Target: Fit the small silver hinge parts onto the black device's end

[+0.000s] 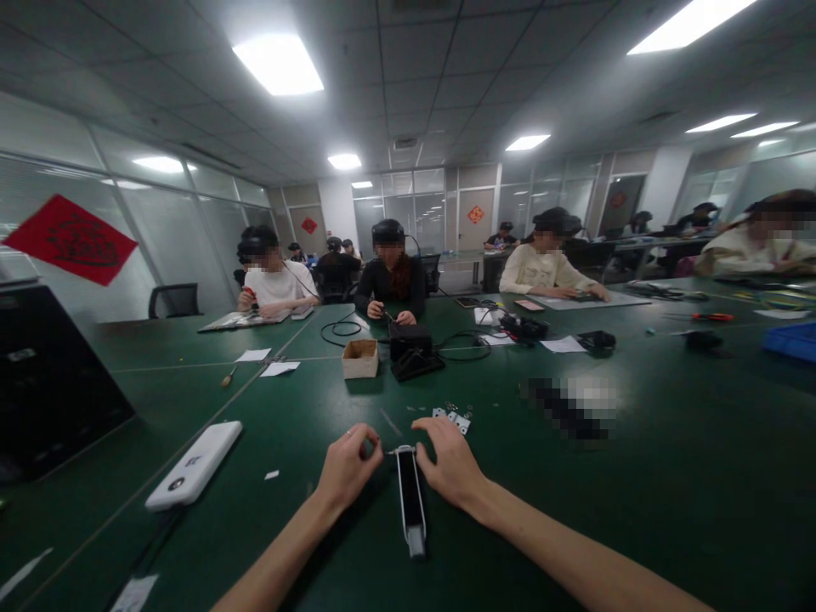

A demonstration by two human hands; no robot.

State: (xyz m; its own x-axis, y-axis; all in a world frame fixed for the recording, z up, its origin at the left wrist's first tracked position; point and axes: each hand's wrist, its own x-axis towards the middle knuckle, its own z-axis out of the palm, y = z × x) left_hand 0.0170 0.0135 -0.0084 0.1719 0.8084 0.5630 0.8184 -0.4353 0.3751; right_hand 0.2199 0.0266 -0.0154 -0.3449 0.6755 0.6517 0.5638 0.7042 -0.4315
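Note:
A narrow black strip-like device with a white frame point(410, 493) lies on the green table between my hands, a grey piece at its near end. Just left of its far end, my left hand point(352, 459) has its thumb and fingers pinched together around something small and thin that I cannot make out. My right hand point(450, 455) is at the right side of the far end, thumb and index finger apart, with nothing visible between them. Small white plates point(460, 422) and little metal rings lie just beyond my right hand.
A white power bank point(195, 466) with a cable lies left. Ahead stand a small cardboard box point(360, 359) and a black box point(410, 342). A dark panel point(54, 382) rises far left. Several people sit across the table point(637, 374).

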